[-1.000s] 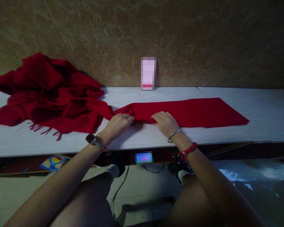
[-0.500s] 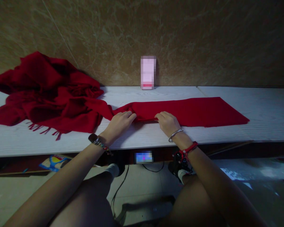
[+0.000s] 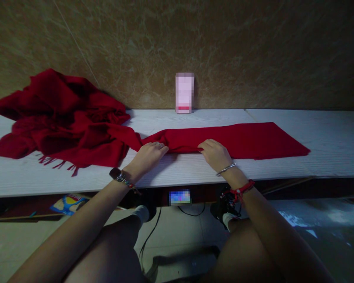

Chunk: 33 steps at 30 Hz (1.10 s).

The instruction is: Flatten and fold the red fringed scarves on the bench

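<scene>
A long, white, wood-grained bench top [image 3: 336, 137] is backed by a brown marbled wall [image 3: 238, 51], against which a pale pink, blurred rectangular object [image 3: 184, 92] is propped. Below, a pale tiled floor [image 3: 179, 232] is crossed by a thin black cable [image 3: 150, 236]. Along the bench top a red, fringed woven cloth [image 3: 242, 141] is spread, crumpled into a heap at the left and laid flat as a strip toward the right. Its near edge is gripped by the left hand [image 3: 150, 154], fingers curled, beside the heap; farther right, the same edge is pinched between the thumb and bent fingers of the right hand [image 3: 216, 153].
</scene>
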{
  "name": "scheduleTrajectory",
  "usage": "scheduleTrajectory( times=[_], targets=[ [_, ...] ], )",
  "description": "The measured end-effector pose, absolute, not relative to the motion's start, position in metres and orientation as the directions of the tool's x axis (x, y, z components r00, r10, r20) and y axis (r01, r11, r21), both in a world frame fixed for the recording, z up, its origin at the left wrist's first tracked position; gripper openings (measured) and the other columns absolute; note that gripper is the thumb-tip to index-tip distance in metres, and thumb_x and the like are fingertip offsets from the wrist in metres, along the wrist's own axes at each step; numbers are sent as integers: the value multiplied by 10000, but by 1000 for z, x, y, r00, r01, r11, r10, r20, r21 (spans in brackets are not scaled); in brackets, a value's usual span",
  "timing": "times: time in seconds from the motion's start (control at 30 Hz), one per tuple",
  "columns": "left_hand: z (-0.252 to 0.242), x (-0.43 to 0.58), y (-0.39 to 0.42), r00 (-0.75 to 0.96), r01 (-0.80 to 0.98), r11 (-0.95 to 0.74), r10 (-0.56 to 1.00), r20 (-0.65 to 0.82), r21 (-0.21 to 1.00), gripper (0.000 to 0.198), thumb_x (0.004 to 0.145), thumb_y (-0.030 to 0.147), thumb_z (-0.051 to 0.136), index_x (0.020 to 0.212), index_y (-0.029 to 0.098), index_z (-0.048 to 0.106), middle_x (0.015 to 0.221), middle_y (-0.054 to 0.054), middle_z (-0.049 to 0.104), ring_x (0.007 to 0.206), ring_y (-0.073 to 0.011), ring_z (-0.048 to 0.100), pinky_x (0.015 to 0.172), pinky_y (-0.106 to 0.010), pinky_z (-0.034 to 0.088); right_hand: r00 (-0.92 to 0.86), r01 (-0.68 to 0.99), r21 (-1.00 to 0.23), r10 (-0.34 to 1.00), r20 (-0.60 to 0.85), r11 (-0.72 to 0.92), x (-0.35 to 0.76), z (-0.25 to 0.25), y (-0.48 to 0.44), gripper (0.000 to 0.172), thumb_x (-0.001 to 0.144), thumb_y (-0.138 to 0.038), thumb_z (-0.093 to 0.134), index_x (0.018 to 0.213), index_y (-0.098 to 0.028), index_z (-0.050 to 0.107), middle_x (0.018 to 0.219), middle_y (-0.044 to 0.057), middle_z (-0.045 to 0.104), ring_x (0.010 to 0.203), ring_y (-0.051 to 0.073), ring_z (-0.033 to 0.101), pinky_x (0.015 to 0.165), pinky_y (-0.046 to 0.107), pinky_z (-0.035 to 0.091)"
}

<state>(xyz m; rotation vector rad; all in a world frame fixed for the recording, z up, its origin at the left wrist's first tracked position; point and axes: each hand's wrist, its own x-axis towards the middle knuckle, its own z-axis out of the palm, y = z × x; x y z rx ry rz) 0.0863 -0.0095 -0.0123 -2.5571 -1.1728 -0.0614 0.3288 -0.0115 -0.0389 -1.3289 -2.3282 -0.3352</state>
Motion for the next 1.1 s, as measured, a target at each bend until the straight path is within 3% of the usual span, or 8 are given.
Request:
scheduleTrajectory(
  times=[0.3, 0.5, 0.7, 0.9, 1.1],
  targets=[
    [-8, 85, -13, 561, 822, -502, 794, 233, -268, 265, 867, 73, 394, 981, 120, 628, 921, -109, 670, 845, -211, 633, 699, -298, 483, -345, 852, -172, 776, 528, 495, 330, -35, -10, 248, 717, 17, 445, 688, -203, 556, 720, 43, 567, 707, 175, 509, 674, 281, 413],
    [-4, 74, -10, 431, 903, -384, 805, 409, -194, 267, 810, 91, 423, 957, 131, 642, 936, -134, 673, 870, -264, 608, 702, -365, 440, -328, 840, -209, 776, 539, 500, 330, -34, -10, 240, 679, 18, 433, 648, -212, 495, 688, 20, 500, 660, 157, 460, 627, 268, 376],
    [-8, 71, -10, 317, 948, -273, 748, 583, -164, 236, 817, 114, 419, 880, 186, 635, 899, -105, 664, 861, -258, 565, 795, -440, 380, -323, 838, -240, 799, 507, 491, 330, -33, -10, 239, 665, 19, 432, 643, -216, 472, 688, 6, 462, 650, 147, 437, 610, 258, 347],
    [-22, 75, -13, 346, 938, -298, 803, 486, -175, 212, 785, 116, 465, 940, 154, 604, 1003, -149, 599, 907, -280, 535, 721, -391, 417, -332, 849, -220, 808, 487, 481, 332, -35, -12, 242, 657, 20, 441, 663, -215, 501, 696, 10, 473, 650, 153, 439, 592, 264, 340],
    [-32, 68, -4, 346, 932, -361, 853, 390, -38, 234, 821, 87, 373, 907, 126, 586, 937, -118, 554, 836, -213, 518, 730, -317, 456, -387, 841, -196, 814, 433, 504, 328, -35, -13, 234, 734, -7, 469, 775, -199, 596, 801, 38, 571, 737, 167, 510, 662, 273, 404]
  ],
)
